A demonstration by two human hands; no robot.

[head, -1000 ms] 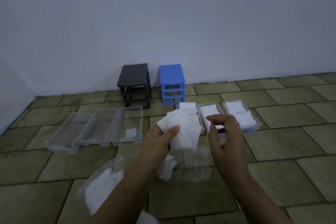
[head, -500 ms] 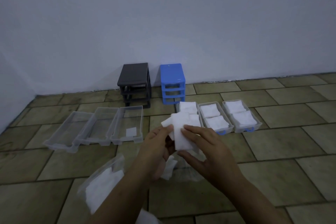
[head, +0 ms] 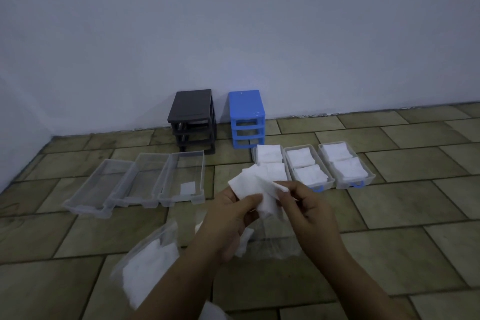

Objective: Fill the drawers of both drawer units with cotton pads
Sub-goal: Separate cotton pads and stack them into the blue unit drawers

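Observation:
My left hand [head: 228,218] grips a small stack of white cotton pads [head: 249,184] over the tiled floor. My right hand [head: 306,208] pinches the right edge of one pad in that stack. Three clear drawers [head: 135,184] lie at the left; only the rightmost holds a single pad [head: 188,187]. Three drawers with blue handles [head: 322,184] at the right hold white pads. The black drawer frame [head: 193,118] and the blue drawer frame [head: 246,117] stand by the wall without drawers.
A plastic bag of cotton pads [head: 145,265] lies on the floor at the lower left. A second, crumpled clear bag [head: 270,244] lies under my hands. The white wall [head: 233,21] closes off the back.
My right hand came from above the blue-handled drawers back to the stack and now pinches a pad at its right edge. My left hand has kept hold of the stack.

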